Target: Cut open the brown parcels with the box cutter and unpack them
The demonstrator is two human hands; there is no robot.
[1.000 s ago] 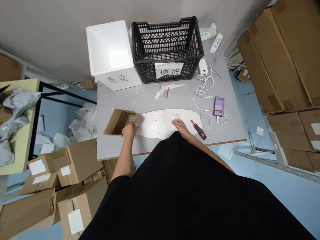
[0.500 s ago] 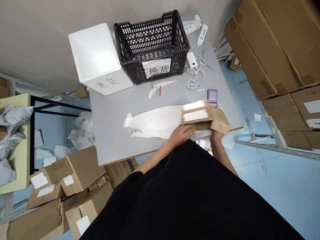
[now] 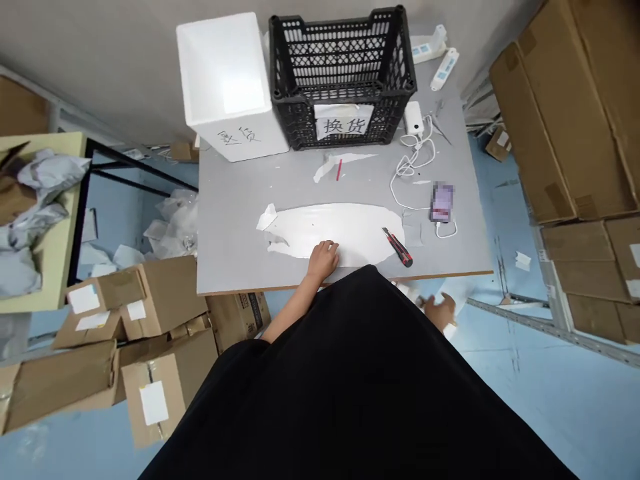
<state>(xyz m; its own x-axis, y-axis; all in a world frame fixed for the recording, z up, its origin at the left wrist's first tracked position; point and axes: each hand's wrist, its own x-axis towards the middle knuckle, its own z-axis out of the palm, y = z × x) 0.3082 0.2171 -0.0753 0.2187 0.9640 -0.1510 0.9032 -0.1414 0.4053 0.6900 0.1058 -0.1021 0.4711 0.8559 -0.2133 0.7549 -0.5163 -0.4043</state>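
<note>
While a knife (image 3: 399,250) is lying unheld, the left hand (image 3: 323,259) is resting half-open on sheeting (image 3: 350,230), the right hand (image 3: 440,311) blurring, grip unclear.

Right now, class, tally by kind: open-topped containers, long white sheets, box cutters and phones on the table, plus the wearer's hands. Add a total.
Containers: 2 (white box, black crate)
Long white sheet: 1
Box cutter: 1
Phone: 1
Hands: 2 (left hand, right hand)
Total: 7

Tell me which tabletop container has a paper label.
The black plastic lattice crate, with white paper on its front; the white foam box beside it has writing directly on its wall.
</note>
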